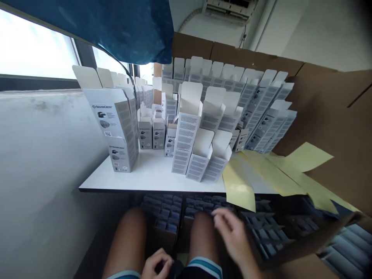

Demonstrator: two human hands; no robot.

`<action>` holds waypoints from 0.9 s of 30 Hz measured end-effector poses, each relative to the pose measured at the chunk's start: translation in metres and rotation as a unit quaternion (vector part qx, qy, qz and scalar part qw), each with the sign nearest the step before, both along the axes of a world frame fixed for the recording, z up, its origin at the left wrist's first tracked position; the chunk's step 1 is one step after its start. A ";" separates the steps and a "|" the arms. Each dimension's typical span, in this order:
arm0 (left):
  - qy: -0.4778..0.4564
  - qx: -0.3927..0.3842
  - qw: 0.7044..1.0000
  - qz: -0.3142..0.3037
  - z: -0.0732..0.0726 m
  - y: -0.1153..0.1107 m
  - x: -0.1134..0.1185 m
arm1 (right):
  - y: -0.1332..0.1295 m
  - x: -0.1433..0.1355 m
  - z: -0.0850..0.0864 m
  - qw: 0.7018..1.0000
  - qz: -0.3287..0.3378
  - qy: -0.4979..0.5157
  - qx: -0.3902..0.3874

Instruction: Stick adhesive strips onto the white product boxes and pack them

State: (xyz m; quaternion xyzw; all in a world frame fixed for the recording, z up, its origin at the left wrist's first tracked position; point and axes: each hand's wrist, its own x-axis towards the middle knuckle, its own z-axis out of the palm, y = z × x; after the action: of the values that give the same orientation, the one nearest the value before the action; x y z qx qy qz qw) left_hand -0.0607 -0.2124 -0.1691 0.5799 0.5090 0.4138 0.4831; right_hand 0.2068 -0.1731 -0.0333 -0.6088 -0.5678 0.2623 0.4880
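My left hand (157,265) is low in the view between my thighs, its fingers curled; whether they hold anything is hidden. Beside my right knee hovers my right hand (231,230), its fingers bent and partly spread, with nothing visible in them. Both hands are below the edge of a white table (154,176). Open-topped white and grey boxes (186,135) stand upright there in stacks, their flaps raised. Another stack of printed boxes (117,128) rises at the left.
Yellow sheets (240,186) overhang the table's right front edge. Under the table are cartons packed with boxes (162,213). Brown cardboard (328,116) rises on the right, a wall (52,155) on the left. A blue cloth (130,31) hangs above.
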 end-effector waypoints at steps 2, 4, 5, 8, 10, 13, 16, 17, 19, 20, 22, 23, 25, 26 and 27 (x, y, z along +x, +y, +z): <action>0.034 0.069 0.996 -0.040 0.032 0.008 -0.006 | -0.032 -0.045 -0.040 0.990 0.131 0.048 -0.021; 0.063 0.114 0.988 -0.084 0.057 0.015 -0.008 | -0.050 -0.075 -0.075 0.977 0.198 0.084 -0.006; 0.074 0.133 0.983 -0.104 0.066 0.017 -0.006 | -0.054 -0.083 -0.087 0.976 0.198 0.089 0.006; 0.091 0.176 0.970 -0.139 0.079 0.019 0.002 | -0.056 -0.085 -0.102 0.987 0.135 0.074 0.039; 0.085 0.185 0.968 -0.149 0.082 0.017 0.008 | -0.055 -0.076 -0.095 0.991 0.111 0.057 0.050; 0.045 0.189 0.969 -0.150 0.090 0.018 0.012 | -0.056 -0.060 -0.074 0.990 0.122 0.033 0.054; 0.007 0.236 0.969 -0.066 0.106 0.036 0.007 | -0.058 -0.049 -0.058 0.992 0.107 0.056 0.046; 0.005 0.256 0.967 -0.003 0.114 0.048 0.004 | -0.058 -0.047 -0.055 0.992 0.096 0.073 0.041; 0.016 0.287 0.943 0.167 0.134 0.081 -0.002 | -0.059 -0.044 -0.053 0.991 0.074 0.106 0.029; 0.019 0.298 0.930 0.216 0.145 0.102 -0.005 | -0.059 -0.044 -0.054 0.990 0.068 0.118 0.025; 0.032 0.315 0.915 0.250 0.171 0.148 -0.008 | -0.059 -0.044 -0.058 0.989 0.065 0.131 0.021; 0.046 0.320 0.913 0.249 0.185 0.172 -0.008 | -0.059 -0.044 -0.062 0.988 0.066 0.135 0.022; 0.091 0.318 0.918 0.218 0.213 0.214 -0.006 | -0.059 -0.044 -0.068 0.987 0.082 0.135 0.026; 0.120 0.313 0.920 0.201 0.226 0.232 -0.005 | -0.058 -0.043 -0.071 0.986 0.095 0.132 0.026; 0.152 0.309 0.921 0.184 0.239 0.247 -0.003 | -0.057 -0.042 -0.074 0.986 0.105 0.128 0.028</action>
State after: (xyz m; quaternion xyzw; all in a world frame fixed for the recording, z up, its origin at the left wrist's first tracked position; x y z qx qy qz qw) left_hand -0.0641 0.0350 0.0702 0.6519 0.5210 0.5394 0.1121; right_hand 0.1650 -0.2305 -0.1071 -0.4938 -0.5685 0.3717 0.5429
